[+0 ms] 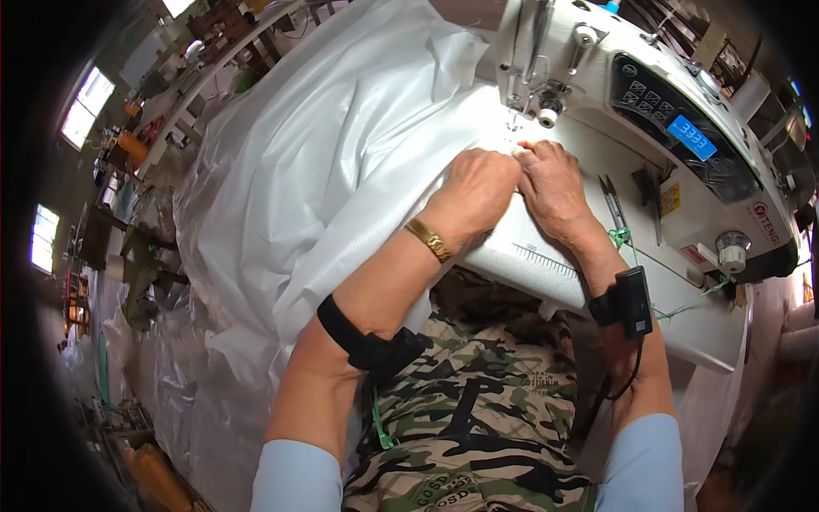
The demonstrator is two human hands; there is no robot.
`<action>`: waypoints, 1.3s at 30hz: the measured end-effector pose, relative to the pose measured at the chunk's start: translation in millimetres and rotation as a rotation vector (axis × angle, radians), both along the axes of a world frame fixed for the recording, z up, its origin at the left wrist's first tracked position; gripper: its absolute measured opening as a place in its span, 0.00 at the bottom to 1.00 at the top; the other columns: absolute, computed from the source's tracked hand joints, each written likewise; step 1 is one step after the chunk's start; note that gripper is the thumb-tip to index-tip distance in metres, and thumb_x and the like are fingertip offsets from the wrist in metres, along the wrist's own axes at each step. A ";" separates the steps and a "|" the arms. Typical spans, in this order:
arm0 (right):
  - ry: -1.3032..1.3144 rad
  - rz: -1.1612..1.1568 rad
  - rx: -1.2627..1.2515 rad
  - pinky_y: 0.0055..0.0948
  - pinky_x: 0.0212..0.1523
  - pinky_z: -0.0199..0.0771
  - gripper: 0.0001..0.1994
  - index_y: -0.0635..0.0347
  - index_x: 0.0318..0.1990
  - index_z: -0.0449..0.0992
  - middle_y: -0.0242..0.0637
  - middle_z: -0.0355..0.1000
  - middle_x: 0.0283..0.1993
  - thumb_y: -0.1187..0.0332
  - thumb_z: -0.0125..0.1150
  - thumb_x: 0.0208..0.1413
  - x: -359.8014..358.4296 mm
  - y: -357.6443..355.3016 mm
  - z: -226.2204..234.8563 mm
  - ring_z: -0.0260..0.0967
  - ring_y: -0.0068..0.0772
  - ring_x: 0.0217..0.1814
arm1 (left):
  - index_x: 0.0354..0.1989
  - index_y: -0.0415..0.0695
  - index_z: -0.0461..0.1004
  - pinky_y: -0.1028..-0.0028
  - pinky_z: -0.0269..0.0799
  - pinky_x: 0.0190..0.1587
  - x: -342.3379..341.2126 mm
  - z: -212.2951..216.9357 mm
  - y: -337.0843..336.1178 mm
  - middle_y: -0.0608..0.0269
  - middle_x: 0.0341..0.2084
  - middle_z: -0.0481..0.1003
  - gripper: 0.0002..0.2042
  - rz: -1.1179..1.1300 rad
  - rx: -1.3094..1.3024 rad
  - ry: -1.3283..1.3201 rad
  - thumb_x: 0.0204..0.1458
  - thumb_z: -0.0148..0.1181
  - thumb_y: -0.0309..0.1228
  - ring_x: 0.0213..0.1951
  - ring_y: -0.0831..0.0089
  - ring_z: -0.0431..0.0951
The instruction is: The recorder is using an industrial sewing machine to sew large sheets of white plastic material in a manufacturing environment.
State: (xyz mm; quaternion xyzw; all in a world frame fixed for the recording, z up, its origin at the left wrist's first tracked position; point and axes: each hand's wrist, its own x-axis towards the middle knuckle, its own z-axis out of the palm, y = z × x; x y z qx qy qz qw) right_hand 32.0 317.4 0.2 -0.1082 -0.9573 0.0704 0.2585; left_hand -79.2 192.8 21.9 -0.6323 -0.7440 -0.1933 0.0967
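Note:
A large glossy white woven plastic sheet (pixel 324 162) spreads over the left of the sewing machine bed and hangs down that side. My left hand (pixel 479 189) is closed in a fist on the sheet's edge, just in front of the needle area. Right beside it, touching at the fingertips, my right hand (pixel 553 186) pinches the same edge. Its exact fold is hidden under my fingers. The white sewing machine (pixel 580 51) stands over them, with its presser foot and needle (pixel 514 124) lit just beyond my knuckles.
Thread snips (pixel 611 200) with green cord lie on the bed right of my right hand. A control panel (pixel 682 128) with a lit blue screen fronts the machine arm. A printed ruler scale (pixel 546 260) runs near the bed's front edge. Cluttered shelving (pixel 205 94) stands far left.

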 end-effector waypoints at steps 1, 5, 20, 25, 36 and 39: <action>-0.012 0.005 0.001 0.45 0.61 0.63 0.14 0.62 0.49 0.76 0.44 0.72 0.52 0.66 0.53 0.62 1.3 1.4 0.0 0.66 0.46 0.58 | 0.25 0.35 0.78 0.55 0.76 0.35 6.0 14.2 -3.6 0.41 0.22 0.77 0.06 -0.034 0.013 0.034 0.48 0.55 0.21 0.28 0.48 0.81; -0.174 -0.004 -0.085 0.44 0.62 0.61 0.15 0.61 0.52 0.75 0.44 0.70 0.56 0.64 0.55 0.62 0.6 8.0 -5.9 0.64 0.45 0.61 | 0.35 0.38 0.77 0.61 0.75 0.38 -4.0 87.3 -35.4 0.49 0.29 0.78 0.06 -0.163 -0.043 0.061 0.50 0.56 0.24 0.34 0.55 0.79; -0.031 0.082 -0.130 0.39 0.58 0.68 0.17 0.56 0.55 0.77 0.41 0.74 0.48 0.65 0.60 0.58 21.5 -6.0 13.6 0.68 0.39 0.54 | 0.56 0.40 0.71 0.56 0.71 0.54 -204.0 -24.3 -132.8 0.47 0.51 0.75 0.22 0.516 -0.043 0.152 0.58 0.58 0.41 0.54 0.48 0.73; 0.012 0.159 0.023 0.38 0.45 0.69 0.09 0.55 0.42 0.80 0.39 0.74 0.37 0.73 0.60 0.55 -3.6 -23.3 9.8 0.70 0.40 0.43 | 0.48 0.42 0.72 0.52 0.73 0.48 -190.6 -28.2 -125.2 0.50 0.44 0.76 0.12 0.508 0.076 0.069 0.56 0.52 0.29 0.44 0.44 0.77; 0.162 -0.101 -0.041 0.42 0.47 0.67 0.05 0.55 0.36 0.80 0.38 0.72 0.33 0.74 0.60 0.52 22.1 -8.9 3.2 0.71 0.43 0.44 | 0.48 0.40 0.76 0.55 0.75 0.46 -257.5 -55.8 -430.0 0.47 0.40 0.79 0.14 0.940 -0.100 0.459 0.53 0.52 0.22 0.43 0.48 0.79; 0.066 -0.179 -0.054 0.42 0.50 0.67 0.12 0.54 0.45 0.80 0.41 0.74 0.42 0.74 0.61 0.52 33.1 3.2 0.7 0.70 0.45 0.48 | 0.59 0.38 0.71 0.55 0.72 0.54 -255.4 -27.3 -429.0 0.43 0.52 0.75 0.22 1.168 -0.301 0.060 0.54 0.56 0.25 0.52 0.47 0.76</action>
